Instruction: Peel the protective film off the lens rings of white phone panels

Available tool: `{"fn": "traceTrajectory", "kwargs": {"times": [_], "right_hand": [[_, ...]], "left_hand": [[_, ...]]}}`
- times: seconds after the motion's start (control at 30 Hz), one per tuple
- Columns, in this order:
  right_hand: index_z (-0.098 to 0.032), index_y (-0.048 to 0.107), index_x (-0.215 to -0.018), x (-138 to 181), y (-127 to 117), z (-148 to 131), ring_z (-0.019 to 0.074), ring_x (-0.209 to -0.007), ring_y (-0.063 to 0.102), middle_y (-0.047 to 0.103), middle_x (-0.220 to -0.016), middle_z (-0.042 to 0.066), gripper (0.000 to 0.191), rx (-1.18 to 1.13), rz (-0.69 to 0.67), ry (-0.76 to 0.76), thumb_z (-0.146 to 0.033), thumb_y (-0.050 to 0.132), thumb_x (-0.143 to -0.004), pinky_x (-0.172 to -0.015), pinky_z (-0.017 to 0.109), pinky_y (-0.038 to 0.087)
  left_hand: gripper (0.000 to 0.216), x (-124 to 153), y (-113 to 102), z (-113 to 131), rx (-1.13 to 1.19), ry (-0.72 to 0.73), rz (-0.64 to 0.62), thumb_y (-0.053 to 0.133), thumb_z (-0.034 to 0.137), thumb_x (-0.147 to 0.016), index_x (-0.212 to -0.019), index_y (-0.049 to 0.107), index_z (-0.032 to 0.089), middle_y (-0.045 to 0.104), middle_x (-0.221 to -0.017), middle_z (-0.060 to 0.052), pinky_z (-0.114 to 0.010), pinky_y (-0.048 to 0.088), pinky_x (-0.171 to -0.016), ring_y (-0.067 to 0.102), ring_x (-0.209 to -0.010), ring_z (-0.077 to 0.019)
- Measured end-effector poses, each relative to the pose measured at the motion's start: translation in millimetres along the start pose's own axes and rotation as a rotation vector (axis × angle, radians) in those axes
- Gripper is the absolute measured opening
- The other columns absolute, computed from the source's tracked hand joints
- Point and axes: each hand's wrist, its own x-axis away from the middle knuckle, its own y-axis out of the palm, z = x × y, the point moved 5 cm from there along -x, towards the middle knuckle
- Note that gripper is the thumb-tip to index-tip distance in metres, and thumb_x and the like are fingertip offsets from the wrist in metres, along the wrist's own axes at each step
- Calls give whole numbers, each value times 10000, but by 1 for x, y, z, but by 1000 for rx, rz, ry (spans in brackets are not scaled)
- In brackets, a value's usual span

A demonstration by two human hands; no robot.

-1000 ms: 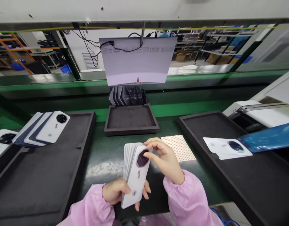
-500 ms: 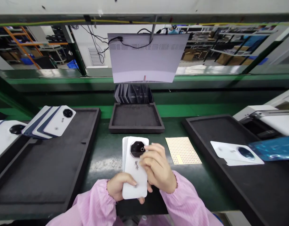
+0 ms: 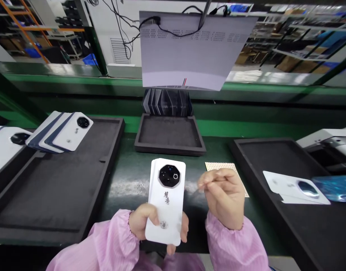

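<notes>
At the far left, a white, smooth panel with a dark camera window (image 3: 3, 148) is seen at the edge. Next to it, white panels layered with dark blue are fanned in a pile (image 3: 73, 135), laid over a large black, foam-like tray (image 3: 49, 195). Now to the centre: a slim stack of white, round-cornered, phone-shaped panels (image 3: 169, 207) is held above the dark green tabletop (image 3: 125, 173), gripped by the left hand (image 3: 139, 223), its thumb pressed on the lower face, its fingers wrapped around the far edge. Light and stiff, these pieces seem, probably slippery; they are best taken by the long edges, low down, with the glossy black octagonal camera window (image 3: 169, 175) left untouched. Behind, a small black tray (image 3: 170, 131) is backed by upright dark sheets (image 3: 167, 102). Rightward, the right hand (image 3: 226, 199) is raised apart from the stack, fingertips pinched together; whether anything is held there cannot be told. Beyond it, a cream dotted sheet (image 3: 218, 165) is partly covered. Far right, a white panel beside glossy blue film (image 3: 336, 188) is borne by another black tray (image 3: 269, 154).
</notes>
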Motion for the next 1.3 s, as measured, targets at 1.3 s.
{"fn": "traceTrajectory", "kwargs": {"times": [1.3], "right_hand": [[-180, 641, -815, -77, 1, -60, 114, -597, 620, 683, -683, 7, 228, 283, -56, -26, -90, 739, -631, -585, 230, 504]], "left_hand": [[476, 2, 4, 5, 22, 57, -49, 408, 206, -509, -908, 621, 58, 592, -852, -146, -275, 458, -480, 566, -770, -229]]}}
